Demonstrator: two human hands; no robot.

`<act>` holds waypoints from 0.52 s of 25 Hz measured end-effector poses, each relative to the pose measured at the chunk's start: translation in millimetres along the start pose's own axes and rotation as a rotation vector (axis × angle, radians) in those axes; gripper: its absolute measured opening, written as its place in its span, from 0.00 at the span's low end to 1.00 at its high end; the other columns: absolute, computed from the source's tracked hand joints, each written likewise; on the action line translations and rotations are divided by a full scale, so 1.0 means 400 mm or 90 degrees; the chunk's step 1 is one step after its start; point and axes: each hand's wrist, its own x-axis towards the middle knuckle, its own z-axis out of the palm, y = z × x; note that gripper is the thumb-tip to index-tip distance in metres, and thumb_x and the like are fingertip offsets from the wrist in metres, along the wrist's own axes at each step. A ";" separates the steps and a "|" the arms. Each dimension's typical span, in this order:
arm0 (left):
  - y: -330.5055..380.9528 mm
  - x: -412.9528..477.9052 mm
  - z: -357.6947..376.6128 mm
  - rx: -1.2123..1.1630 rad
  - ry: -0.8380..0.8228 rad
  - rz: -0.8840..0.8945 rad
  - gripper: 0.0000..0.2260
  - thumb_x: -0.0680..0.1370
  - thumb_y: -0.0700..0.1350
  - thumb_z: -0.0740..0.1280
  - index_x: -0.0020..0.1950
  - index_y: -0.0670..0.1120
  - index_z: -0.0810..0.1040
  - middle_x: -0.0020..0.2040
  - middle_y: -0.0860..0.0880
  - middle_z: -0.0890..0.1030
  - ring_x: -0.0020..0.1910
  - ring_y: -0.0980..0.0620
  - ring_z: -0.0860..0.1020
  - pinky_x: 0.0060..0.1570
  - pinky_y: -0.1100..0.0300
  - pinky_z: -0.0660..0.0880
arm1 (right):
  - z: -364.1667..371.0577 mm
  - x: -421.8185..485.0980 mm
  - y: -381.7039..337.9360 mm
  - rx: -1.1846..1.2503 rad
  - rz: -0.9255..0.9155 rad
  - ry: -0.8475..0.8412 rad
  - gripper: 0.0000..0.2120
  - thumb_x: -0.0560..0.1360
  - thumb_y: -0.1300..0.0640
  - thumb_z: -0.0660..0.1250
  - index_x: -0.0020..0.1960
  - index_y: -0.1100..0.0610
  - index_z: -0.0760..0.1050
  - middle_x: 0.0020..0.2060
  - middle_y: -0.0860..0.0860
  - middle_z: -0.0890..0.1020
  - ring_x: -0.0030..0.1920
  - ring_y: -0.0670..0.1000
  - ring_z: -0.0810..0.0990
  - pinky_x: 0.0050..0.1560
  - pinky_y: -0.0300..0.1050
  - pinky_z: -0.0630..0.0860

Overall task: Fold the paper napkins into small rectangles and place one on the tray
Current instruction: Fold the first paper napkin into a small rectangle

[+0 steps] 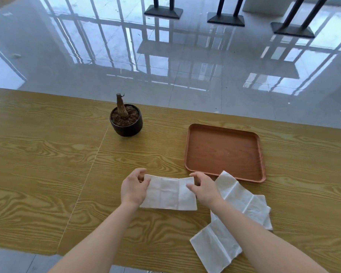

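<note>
Your fingers [141,179] pinch the napkin [168,193] at both far corners, left hand [133,189] and right hand [204,189]; fingertips hide beneath it. It lies on the desk [47,154] near the tray [224,152]. Your right arm covers part of the spare napkins [242,198].

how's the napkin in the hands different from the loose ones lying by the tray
The held napkin is pinched at its far corners by the left hand and right hand; the loose napkins lie untouched on the table. The held one is a neat rectangle; the loose ones sprawl, overlapping, partly opened. All are white, creased paper, and none is on the tray.
</note>
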 end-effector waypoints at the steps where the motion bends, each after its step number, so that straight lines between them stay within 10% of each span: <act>1: -0.005 0.004 0.002 0.022 -0.017 0.008 0.16 0.76 0.47 0.71 0.64 0.53 0.77 0.48 0.53 0.81 0.47 0.53 0.79 0.51 0.52 0.79 | 0.002 -0.002 0.006 -0.009 0.008 0.010 0.19 0.75 0.53 0.71 0.65 0.52 0.74 0.42 0.46 0.78 0.44 0.47 0.78 0.49 0.48 0.77; 8: -0.093 -0.073 -0.008 0.212 -0.040 0.192 0.20 0.75 0.43 0.71 0.66 0.49 0.76 0.57 0.51 0.74 0.56 0.51 0.73 0.48 0.56 0.75 | 0.008 -0.023 0.024 0.034 0.108 0.068 0.28 0.74 0.56 0.73 0.71 0.51 0.68 0.41 0.51 0.81 0.44 0.50 0.81 0.50 0.56 0.82; 13: -0.167 -0.094 -0.021 0.408 -0.074 0.359 0.19 0.77 0.51 0.68 0.67 0.53 0.74 0.73 0.47 0.70 0.75 0.44 0.64 0.71 0.40 0.63 | 0.013 -0.042 -0.003 0.019 0.122 0.089 0.28 0.73 0.57 0.74 0.70 0.50 0.70 0.39 0.51 0.81 0.40 0.49 0.81 0.45 0.49 0.81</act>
